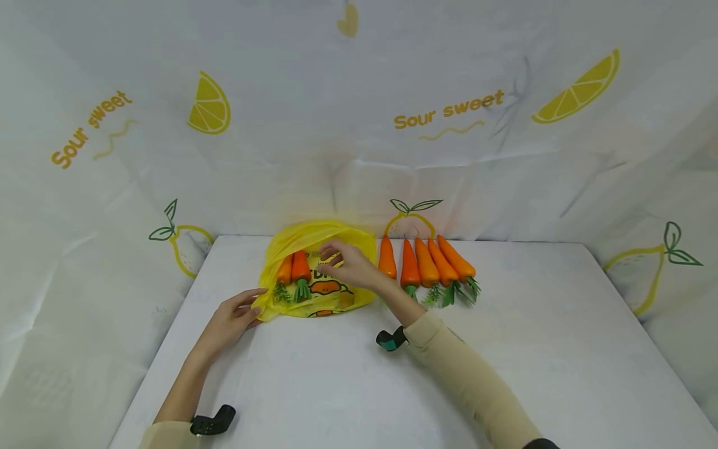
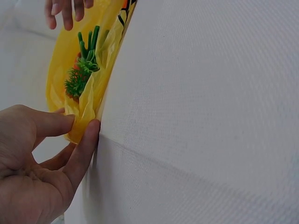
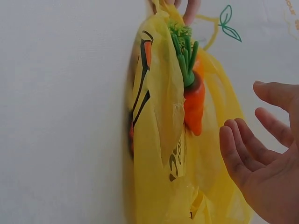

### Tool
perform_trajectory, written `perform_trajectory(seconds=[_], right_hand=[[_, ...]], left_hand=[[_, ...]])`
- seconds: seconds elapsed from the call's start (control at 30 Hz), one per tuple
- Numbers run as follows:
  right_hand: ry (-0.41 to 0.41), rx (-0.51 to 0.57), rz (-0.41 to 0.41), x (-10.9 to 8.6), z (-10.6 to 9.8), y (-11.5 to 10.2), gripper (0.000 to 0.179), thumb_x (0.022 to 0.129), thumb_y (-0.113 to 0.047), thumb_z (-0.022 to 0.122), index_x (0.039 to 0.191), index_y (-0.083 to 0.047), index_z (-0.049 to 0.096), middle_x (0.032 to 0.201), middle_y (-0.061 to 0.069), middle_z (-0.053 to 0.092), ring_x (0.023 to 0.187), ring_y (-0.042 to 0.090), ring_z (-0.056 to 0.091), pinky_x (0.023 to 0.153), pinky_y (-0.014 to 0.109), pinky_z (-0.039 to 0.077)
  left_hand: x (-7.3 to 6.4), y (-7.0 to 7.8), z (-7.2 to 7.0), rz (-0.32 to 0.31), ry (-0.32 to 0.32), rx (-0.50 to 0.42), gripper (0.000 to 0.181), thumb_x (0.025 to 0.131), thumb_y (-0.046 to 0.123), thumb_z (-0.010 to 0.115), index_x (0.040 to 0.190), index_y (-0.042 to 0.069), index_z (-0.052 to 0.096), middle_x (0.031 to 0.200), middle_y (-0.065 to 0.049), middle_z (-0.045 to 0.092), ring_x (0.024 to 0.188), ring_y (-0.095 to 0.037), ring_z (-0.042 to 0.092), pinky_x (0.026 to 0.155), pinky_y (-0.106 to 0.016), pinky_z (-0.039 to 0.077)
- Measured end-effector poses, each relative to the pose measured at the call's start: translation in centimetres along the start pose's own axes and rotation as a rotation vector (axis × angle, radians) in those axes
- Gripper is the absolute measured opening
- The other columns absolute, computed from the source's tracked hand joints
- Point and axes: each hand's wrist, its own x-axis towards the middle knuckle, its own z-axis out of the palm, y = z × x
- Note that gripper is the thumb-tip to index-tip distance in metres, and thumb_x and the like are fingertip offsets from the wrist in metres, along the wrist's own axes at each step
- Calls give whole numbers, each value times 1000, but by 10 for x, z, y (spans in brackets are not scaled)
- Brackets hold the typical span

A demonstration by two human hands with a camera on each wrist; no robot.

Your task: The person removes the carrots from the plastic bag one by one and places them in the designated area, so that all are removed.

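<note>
A yellow plastic bag (image 1: 320, 232) with printed black letters and orange drawings lies open at the back of the table. Two orange carrots, one of them the redder carrot (image 1: 301, 265), lie inside it with their green tops toward the front. My left hand (image 1: 232, 318) pinches the bag's near left edge between thumb and fingers, as the left wrist view shows close up. Over the bag's mouth is my right hand (image 1: 350, 267), its fingers loosely bent and nothing between them. In the right wrist view the right hand (image 3: 261, 149) is apart from the carrot (image 3: 194, 107) in the bag.
Right of the bag, several carrots (image 1: 426, 265) lie in a row, tips toward the back. A white cloth wall (image 1: 314, 181) with lemon prints rises behind the white table (image 1: 348, 380). Black devices are strapped to both wrists.
</note>
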Motion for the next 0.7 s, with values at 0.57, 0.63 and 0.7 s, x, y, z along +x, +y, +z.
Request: perform_trajectory(seconds=[0.57,0.63,0.7], right_hand=[[-77,-38,17,23,36,4,41,107,-24,71,141,-4,62,142,19,67,119,35,71,98,37,65],[-81,-64,26,26,39,5,40,107,-25,71,142,-6,62,143,16,67,118,31,71,97,35,64],[-80,-82,25,28,42,6,40,107,-24,71,142,-6,63,143,14,68,116,30,71,94,34,63]], left_hand=[[1,-1,0,-2,3,13,49,111,12,61,159,7,54,159,-37,46,134,-41,67,89,-24,66],[1,-1,-1,0,-1,12,49,111,12,60,159,6,54,160,-38,45,134,-42,66,89,-24,67],[1,-2,-1,-7,-2,13,48,111,12,60,159,7,54,161,-38,45,135,-41,66,89,-23,66]])
